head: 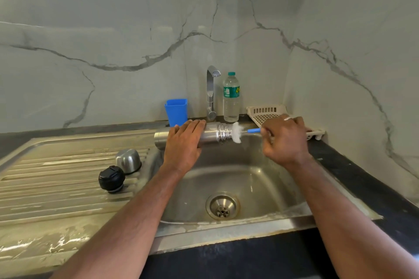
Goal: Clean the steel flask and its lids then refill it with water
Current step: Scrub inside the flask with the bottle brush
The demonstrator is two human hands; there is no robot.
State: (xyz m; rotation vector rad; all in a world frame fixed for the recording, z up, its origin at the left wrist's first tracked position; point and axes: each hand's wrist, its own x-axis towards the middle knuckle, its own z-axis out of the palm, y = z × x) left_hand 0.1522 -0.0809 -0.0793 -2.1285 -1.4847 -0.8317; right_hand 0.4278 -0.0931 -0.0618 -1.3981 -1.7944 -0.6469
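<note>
The steel flask (213, 135) lies on its side above the back of the sink basin (229, 183), its threaded mouth pointing right. My left hand (183, 142) grips the flask around its middle. My right hand (283, 138) holds the blue handle of a bottle brush (238, 132), whose white bristles sit at the flask's mouth. On the draining board (56, 183) to the left stand the steel cup lid (128, 161) and the black stopper lid (111, 179), close together.
A chrome tap (212, 93) rises behind the sink, with a blue plastic holder (176, 112) to its left and a clear water bottle (231, 97) to its right. A cream plastic rack (267, 113) sits in the back right corner. The drain (222, 207) is open.
</note>
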